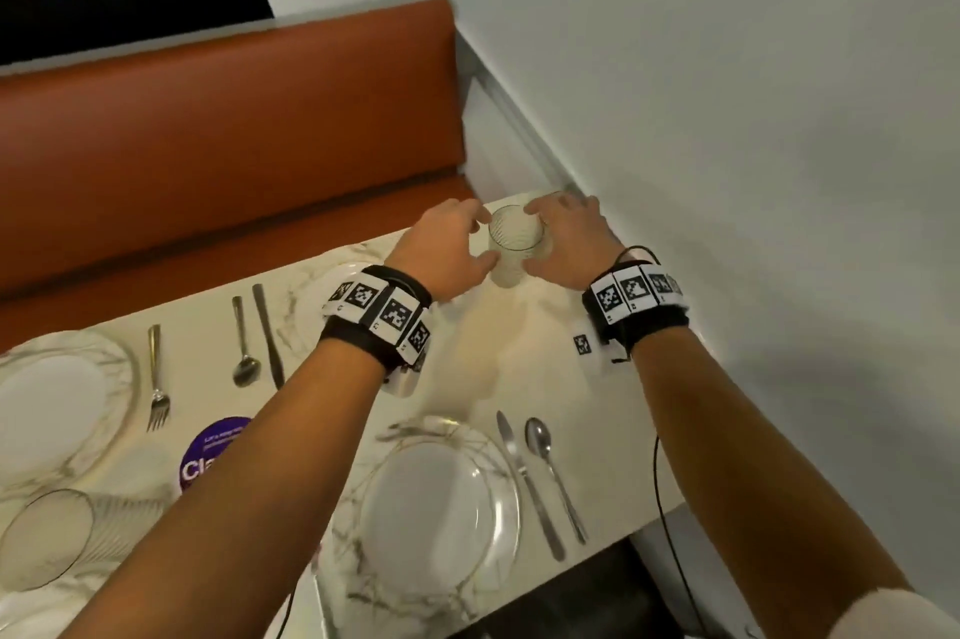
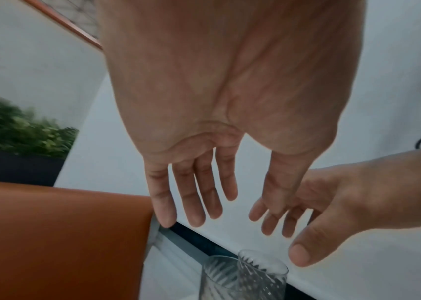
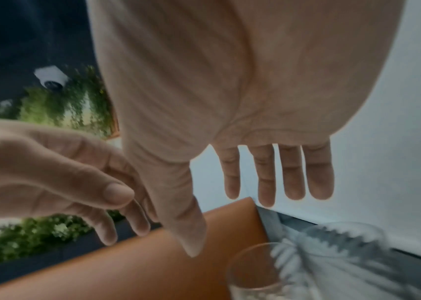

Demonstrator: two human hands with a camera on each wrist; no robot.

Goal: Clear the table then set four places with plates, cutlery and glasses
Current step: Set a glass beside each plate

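Beside the glass (image 1: 515,243), left hand (image 1: 447,248) and right hand (image 1: 571,243) spread, holding nothing; base blurred

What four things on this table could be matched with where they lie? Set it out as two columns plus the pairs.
Things:
1. ribbed glass
2. fork
3. purple sticker
4. near plate

Places:
A. partly hidden under the left forearm
B. between left hand and right hand, both open
C. just left of a knife and a spoon
D. right of the far-left plate

Pairs: 1-B, 2-D, 3-A, 4-C
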